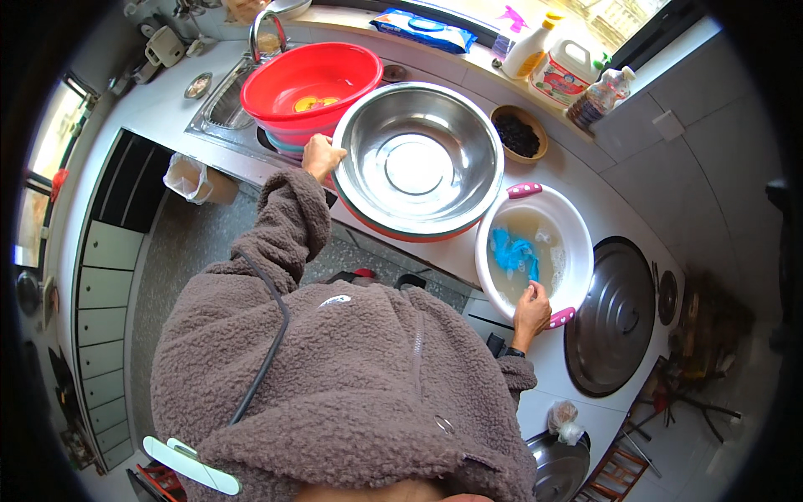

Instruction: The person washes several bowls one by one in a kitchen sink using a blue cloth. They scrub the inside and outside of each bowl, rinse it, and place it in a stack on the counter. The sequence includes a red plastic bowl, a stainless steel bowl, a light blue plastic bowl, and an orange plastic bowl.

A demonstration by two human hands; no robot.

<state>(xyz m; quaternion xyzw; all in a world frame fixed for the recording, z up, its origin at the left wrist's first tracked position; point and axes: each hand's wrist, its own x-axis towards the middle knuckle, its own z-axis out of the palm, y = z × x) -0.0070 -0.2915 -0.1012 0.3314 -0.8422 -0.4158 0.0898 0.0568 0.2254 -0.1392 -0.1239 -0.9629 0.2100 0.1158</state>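
My left hand [321, 157] grips the near left rim of a wide stainless steel basin [417, 160]. Beneath that basin, the edge of an orange-red one shows. At the right, a white plastic basin [568, 251] with pink dotted handles holds cloudy, sudsy water. A blue cloth [511, 251] lies partly in the water, and my right hand [532, 312] pinches its lower end above the near rim. Left of the steel basin, a red plastic basin [266, 94] with a yellow print inside tops a stack over the sink.
A bowl of dark pieces [517, 133] stands behind the basins. Large dark lids [611, 317] lie right of the white basin. Bottles [564, 69] and a wipes pack [423, 30] line the window sill. A lined waste bin [201, 180] stands below the sink [219, 116].
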